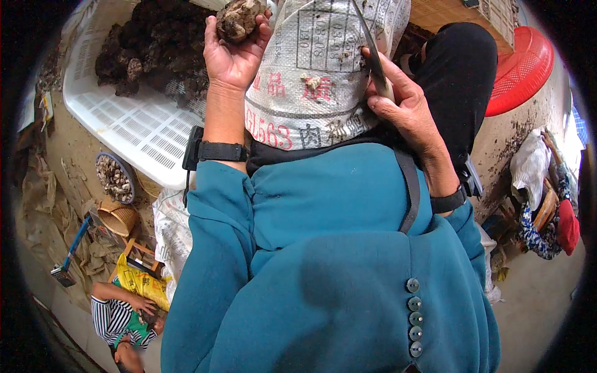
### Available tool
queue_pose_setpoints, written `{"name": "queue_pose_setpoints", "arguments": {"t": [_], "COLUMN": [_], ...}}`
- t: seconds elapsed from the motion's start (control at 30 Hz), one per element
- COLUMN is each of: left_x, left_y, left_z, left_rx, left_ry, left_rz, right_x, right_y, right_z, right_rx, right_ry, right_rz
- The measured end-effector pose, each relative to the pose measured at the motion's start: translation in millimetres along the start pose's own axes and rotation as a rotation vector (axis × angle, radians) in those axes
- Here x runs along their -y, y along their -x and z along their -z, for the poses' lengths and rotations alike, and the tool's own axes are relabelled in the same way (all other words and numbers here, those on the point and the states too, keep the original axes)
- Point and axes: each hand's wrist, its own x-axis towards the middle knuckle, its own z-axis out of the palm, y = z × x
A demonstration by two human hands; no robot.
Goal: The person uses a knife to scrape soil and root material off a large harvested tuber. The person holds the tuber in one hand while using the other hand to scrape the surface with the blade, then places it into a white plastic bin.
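My left hand [239,58] is raised at the top, palm up, its fingers curled around a knobbly brown lump [237,21]. Whether the lump is a fungus or a tuber, I cannot tell. In my right hand [405,100] is a knife [374,60] with a narrow dark blade, which points up and away from me. A white woven plastic sack [298,112] bearing printed writing covers my lap between the two hands. Small pale scraps [313,82] and dark crumbs lie on it. Left of my left hand, a white plastic crate [140,135] holds many dark, soil-covered lumps [158,42].
A bowl of pale pieces [114,179] and a wicker basket [118,217] stand on the left. A co-worker [123,317] sits at lower left. Right of my knee are a red plastic basket [522,74] and a beige crate [466,18]. Bags [531,158] lie farther right.
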Motion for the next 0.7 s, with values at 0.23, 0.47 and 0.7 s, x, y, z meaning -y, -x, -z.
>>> {"name": "queue_pose_setpoints", "arguments": {"t": [0.23,0.47,0.7], "left_x": [-1.4,-2.1,-2.7], "left_y": [-0.9,-0.4,0.3], "left_z": [3.1,2.6,4.1], "left_rx": [-0.009,-0.022,-0.007], "left_ry": [-0.028,-0.013,0.016], "left_rz": [-0.022,-0.01,0.017], "right_x": [-1.2,-1.7,-2.3], "right_y": [-0.2,-0.2,0.7], "right_z": [-0.2,-0.7,-0.2], "right_rx": [-0.006,-0.01,-0.006], "right_ry": [0.008,0.008,0.004], "right_rz": [0.009,0.013,-0.006]}}
